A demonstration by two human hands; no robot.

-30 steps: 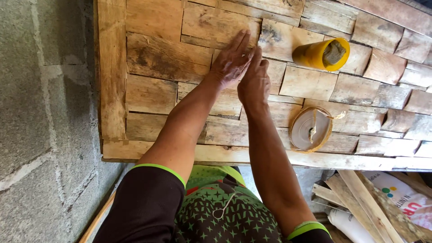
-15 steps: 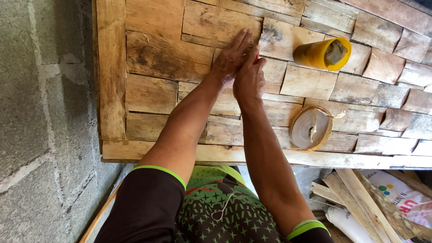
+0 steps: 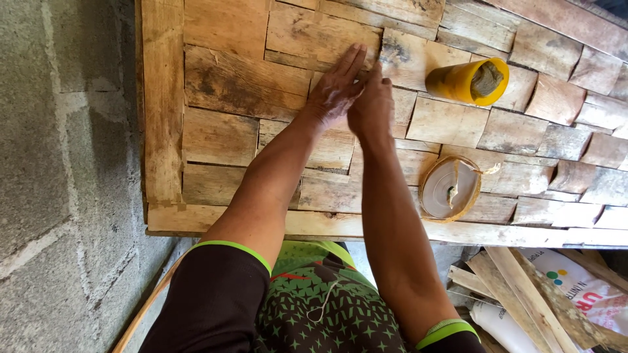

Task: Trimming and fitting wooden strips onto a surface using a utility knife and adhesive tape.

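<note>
A wooden panel [image 3: 222, 85] made of many short planks fitted inside a frame lies in front of me. My left hand [image 3: 335, 88] rests flat on it, fingers stretched out and pressing near the middle of the top rows. Beside it, my right hand [image 3: 371, 104] is curled with its fingers bent against the same plank seam; whether it holds anything is hidden. A yellow cup [image 3: 468, 80] lies on its side to the right of both hands. A round lid-like dish [image 3: 449, 189] with a rope rim sits lower right on the panel.
A grey block wall [image 3: 59, 176] runs along the left. Loose wood strips [image 3: 523, 287] and a printed white sack [image 3: 575, 287] lie below the panel's right end. The panel's frame edge [image 3: 327, 225] is closest to my body.
Both hands stay pressed together at the same spot on the planks; the right hand has shifted slightly upward and closer to the left.
</note>
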